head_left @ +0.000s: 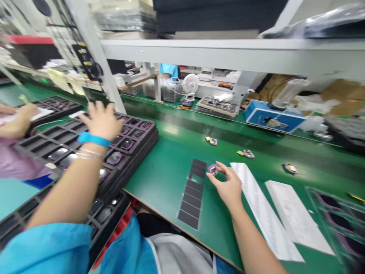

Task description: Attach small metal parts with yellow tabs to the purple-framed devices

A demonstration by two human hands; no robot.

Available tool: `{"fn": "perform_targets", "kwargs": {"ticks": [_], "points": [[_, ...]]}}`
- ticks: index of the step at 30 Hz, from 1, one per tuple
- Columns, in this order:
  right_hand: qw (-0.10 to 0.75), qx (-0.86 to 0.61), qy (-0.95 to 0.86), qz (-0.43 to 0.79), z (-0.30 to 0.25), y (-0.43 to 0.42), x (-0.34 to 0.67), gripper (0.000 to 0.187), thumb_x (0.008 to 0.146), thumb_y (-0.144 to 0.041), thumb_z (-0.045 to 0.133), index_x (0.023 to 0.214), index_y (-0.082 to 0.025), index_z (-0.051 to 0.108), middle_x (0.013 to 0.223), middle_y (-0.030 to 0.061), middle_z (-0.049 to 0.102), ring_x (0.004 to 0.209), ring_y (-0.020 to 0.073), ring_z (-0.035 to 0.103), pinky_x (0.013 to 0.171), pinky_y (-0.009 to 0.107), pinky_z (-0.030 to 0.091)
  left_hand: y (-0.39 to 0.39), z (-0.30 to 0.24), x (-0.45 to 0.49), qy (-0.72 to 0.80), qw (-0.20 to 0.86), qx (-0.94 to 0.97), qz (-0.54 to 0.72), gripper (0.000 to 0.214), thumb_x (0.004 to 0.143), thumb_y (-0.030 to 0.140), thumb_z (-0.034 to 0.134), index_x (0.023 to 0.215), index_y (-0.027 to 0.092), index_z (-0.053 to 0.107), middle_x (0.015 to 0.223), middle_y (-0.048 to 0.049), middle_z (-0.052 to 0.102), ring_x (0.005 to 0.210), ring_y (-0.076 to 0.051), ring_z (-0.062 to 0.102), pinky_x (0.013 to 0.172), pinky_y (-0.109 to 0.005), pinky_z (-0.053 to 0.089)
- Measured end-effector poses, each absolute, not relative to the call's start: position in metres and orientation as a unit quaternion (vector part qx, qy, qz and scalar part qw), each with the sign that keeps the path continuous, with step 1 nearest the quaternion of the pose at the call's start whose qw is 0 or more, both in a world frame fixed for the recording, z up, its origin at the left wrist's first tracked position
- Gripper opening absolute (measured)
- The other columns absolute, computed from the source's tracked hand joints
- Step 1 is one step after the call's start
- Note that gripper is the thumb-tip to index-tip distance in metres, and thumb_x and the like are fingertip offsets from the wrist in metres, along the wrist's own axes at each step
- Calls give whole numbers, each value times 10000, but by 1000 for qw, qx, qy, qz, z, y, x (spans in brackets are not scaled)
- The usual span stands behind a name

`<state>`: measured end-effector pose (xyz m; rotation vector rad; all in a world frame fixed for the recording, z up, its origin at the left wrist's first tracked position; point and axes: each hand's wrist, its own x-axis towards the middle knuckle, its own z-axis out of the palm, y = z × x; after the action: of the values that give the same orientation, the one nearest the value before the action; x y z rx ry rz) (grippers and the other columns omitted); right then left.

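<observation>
My left hand (103, 120) is stretched over a black foam tray (155, 133), its fingers spread, with nothing seen in them. Its fingertips hang near the far rim; whether they touch anything is unclear. Dark purple-rimmed parts (127, 144) lie in several of the tray's compartments. My right hand (229, 187) pinches a small round purple-rimmed part (212, 169) between thumb and fingers, above the green bench. Just left of it lies a clear strip of black rectangular pads (192, 198). To its right is a white sheet of printed labels (259, 205).
Several small purple-rimmed parts (249, 153) lie on the green surface (159, 167). A white block (296, 213) and a clear tray (336, 224) are at right. Behind stand a small fan (190, 84) and a blue box (273, 117). Another person's hand (19, 120) is at far left.
</observation>
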<state>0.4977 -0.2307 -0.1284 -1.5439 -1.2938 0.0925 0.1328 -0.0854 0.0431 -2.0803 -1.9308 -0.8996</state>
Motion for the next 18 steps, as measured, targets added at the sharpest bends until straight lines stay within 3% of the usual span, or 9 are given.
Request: {"fn": "perform_targets", "kwargs": {"ticks": [2,3,5,7,9,11,15,18], "points": [[538,-643,-544,45,-131,-230,495,506,691,-457,695,1119,-198,620,898,47,599,846,200,596,866,381,476,-123,35,183,-585,102,-737,-324,575,844,366,540,1356,156,384,1436,-147,329,1320,-359,224,1004,-647,79],[538,-640,-545,52,-132,-230,493,518,693,-461,694,1135,-202,612,905,48,598,855,201,596,874,384,476,-138,24,207,-548,53,-765,-334,552,837,337,562,1346,188,410,1394,-127,402,1299,-337,291,1034,-600,128],[534,-637,-551,67,-132,-231,486,547,695,-462,694,1167,-206,592,918,51,598,874,205,594,884,392,477,-156,-9,246,-448,-111,-812,-357,492,837,315,574,1307,207,477,1301,-108,511,1225,-298,422,1050,-490,246],[536,-629,-557,83,-129,-233,477,568,698,-453,691,1193,-202,571,930,58,601,889,211,595,886,399,481,-161,-47,276,-306,-342,-818,-348,544,771,362,668,1279,236,519,1283,-85,535,1179,-280,484,1016,-400,342],[543,-619,-559,99,-127,-235,468,571,701,-429,686,1206,-194,556,941,64,605,894,213,600,881,400,486,-159,-81,299,-206,-575,-741,-277,601,692,384,739,1240,211,561,1227,-96,577,1112,-291,540,938,-389,425],[549,-617,-554,105,-126,-236,461,556,704,-388,672,1207,-187,548,947,66,608,888,212,605,867,394,494,-156,-104,315,-168,-722,-628,-236,647,632,400,782,1201,160,589,1129,-117,629,1034,-299,585,898,-412,451],[515,-642,-563,73,-126,-236,462,515,732,-328,607,1225,-196,536,979,67,613,907,210,599,852,382,498,-150,-120,326,-146,-807,-509,-261,649,579,327,835,1162,153,609,1074,-107,647,975,-265,612,907,-405,443],[418,-639,-642,68,-113,-231,469,553,726,-358,623,1250,-213,524,1085,84,597,1021,245,558,895,415,474,-144,-125,326,-169,-816,-458,-309,570,556,299,851,1069,154,648,1040,-102,647,916,-242,631,893,-384,452]]}}
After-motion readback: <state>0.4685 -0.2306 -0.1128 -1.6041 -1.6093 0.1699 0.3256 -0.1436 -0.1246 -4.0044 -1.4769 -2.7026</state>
